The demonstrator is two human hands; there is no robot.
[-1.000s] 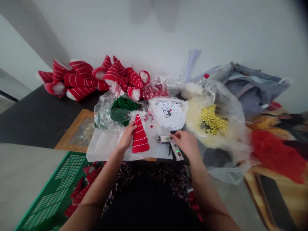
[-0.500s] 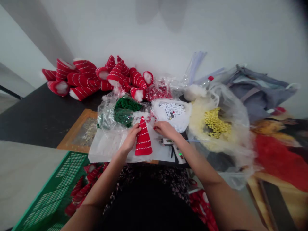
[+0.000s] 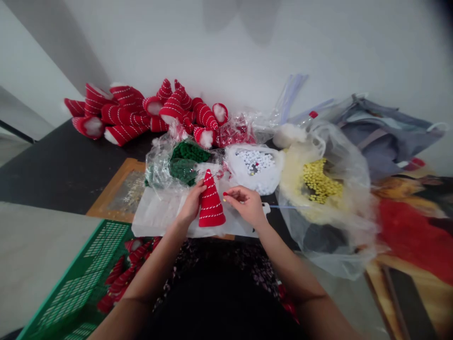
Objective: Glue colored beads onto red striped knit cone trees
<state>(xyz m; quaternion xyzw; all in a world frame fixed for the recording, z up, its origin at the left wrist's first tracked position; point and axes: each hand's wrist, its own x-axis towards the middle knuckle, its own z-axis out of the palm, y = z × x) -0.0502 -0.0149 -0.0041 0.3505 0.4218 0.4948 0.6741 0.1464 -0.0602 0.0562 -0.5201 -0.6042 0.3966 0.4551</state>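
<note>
A red cone with white stitched stripes (image 3: 212, 204) stands point up over the white paper (image 3: 155, 212). My left hand (image 3: 193, 202) grips its left side near the top. Just right of the cone, my right hand (image 3: 246, 203) pinches a small red piece (image 3: 225, 194) between thumb and fingertips, apart from the cone. The glue gun (image 3: 265, 208) is mostly hidden behind my right hand and wrist. Beyond the hands are a clear bag of green pompoms (image 3: 187, 158) and a white bag of small white pompoms (image 3: 256, 161).
Stuffed red cones (image 3: 123, 113) are heaped along the wall. A bag of yellow pompoms (image 3: 320, 182) and a grey bag (image 3: 378, 137) lie to the right. A wooden frame (image 3: 113, 189) is on the left; below it, a green basket (image 3: 71, 278) holds more red cones.
My right hand has moved slightly down and toward the cone, turning so that the red piece shows at its fingertips. It now covers most of the glue gun. My left hand still holds the cone.
</note>
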